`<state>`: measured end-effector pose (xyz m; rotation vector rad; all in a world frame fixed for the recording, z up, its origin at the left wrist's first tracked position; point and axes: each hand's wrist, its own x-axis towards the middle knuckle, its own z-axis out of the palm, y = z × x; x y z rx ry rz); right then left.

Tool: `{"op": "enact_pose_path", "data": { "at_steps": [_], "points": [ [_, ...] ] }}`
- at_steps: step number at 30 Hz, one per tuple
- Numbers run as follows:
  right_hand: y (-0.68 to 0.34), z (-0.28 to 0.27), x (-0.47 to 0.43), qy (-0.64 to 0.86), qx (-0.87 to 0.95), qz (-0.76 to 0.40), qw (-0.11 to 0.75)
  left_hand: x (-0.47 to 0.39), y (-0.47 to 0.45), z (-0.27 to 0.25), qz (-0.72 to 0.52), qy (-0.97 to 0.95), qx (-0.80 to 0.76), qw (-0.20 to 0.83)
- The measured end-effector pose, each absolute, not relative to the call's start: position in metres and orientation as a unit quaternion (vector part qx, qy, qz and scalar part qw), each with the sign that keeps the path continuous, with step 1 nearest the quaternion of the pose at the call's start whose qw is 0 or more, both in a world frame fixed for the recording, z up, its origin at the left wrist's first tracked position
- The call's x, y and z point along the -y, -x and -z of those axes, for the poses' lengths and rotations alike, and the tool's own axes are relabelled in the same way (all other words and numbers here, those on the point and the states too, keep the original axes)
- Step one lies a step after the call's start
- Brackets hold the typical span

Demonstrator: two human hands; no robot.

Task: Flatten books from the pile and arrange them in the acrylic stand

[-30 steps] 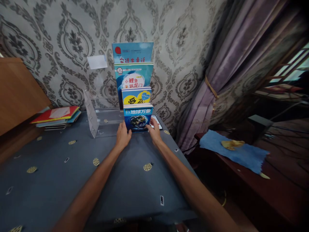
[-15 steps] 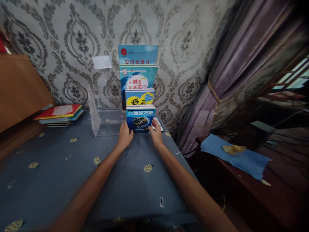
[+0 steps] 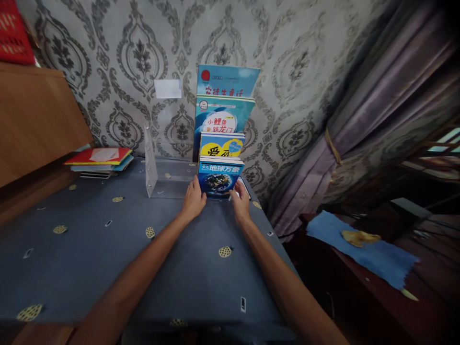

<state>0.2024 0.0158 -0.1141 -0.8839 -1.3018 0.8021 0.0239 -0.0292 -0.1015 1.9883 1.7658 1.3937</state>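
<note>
A blue book with a globe on its cover (image 3: 217,183) stands upright at the front of a clear stepped display rack (image 3: 150,165). My left hand (image 3: 194,199) grips its lower left corner, thumb against the cover. At the lower right corner, my right hand (image 3: 240,200) holds it the same way, with its other fingers partly hidden at the side. Behind rise a yellow-and-blue book (image 3: 220,146), a teal book (image 3: 224,112) and a taller blue book (image 3: 230,79), each on a higher step. A blank white card (image 3: 168,89) shows at the rack's upper left.
The rack stands on a table with a dark blue cloth (image 3: 179,278), against a patterned wall. Several books and folders (image 3: 98,158) lie stacked at the left beside a wooden panel (image 3: 39,120). A tied purple curtain (image 3: 309,167) hangs right, near a blue cloth (image 3: 362,251).
My view has swung slightly left, so the rack and books appear farther right. Both hands stay at the front book's lower corners, and the book remains in the same place on the rack.
</note>
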Motion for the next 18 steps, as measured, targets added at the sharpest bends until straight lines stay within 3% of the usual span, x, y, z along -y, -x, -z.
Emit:
{"op": "enact_pose_path", "data": {
  "at_steps": [18],
  "points": [
    [-0.205, 0.124, -0.012, 0.404, 0.565, -0.337, 0.636, 0.026, -0.017, 0.097, -0.479, -0.647, -0.585, 0.097]
  ]
}}
